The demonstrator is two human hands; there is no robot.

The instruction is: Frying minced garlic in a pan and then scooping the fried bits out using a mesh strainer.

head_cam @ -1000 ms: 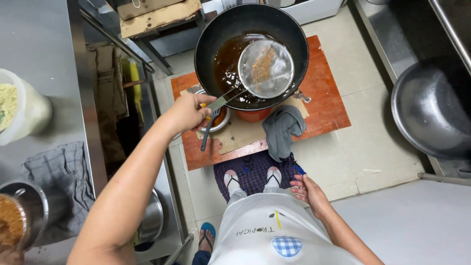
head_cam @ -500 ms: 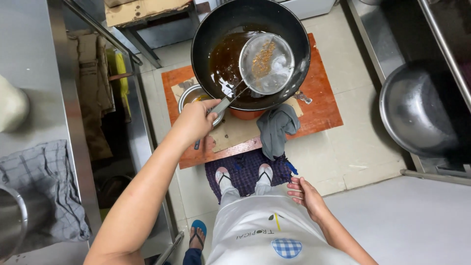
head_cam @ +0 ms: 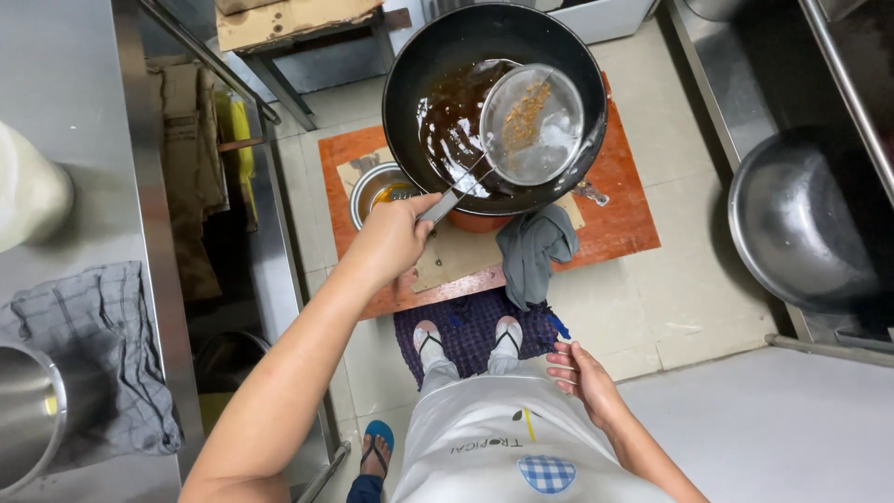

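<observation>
Mesh skimmer (head_cam: 533, 124) sits over the big black wok (head_cam: 494, 102), tilted, golden-brown crumbs caught in its round basket, dark oil (head_cam: 452, 121) pooled beneath. The left hand (head_cam: 396, 237) is wrapped tight around the skimmer's handle, arm stretched out across the frame. The right hand (head_cam: 579, 377) hangs loose by the apron (head_cam: 503, 447), fingers relaxed and holding nothing. The wok rests on an orange-red board (head_cam: 624, 210) on the tiled floor, and a flat piece of brown cardboard (head_cam: 456, 256) lies on that board. Just left of the wok, a small steel bowl (head_cam: 375, 189) with yellowish liquid. A grey cloth (head_cam: 535, 247) is draped at the wok's near edge. On the apron, a blue-and-white checked patch with a small printed label above it. Far right, a large steel basin (head_cam: 801, 233); left, a checked towel (head_cam: 102, 345) on the steel counter (head_cam: 65, 84).
</observation>
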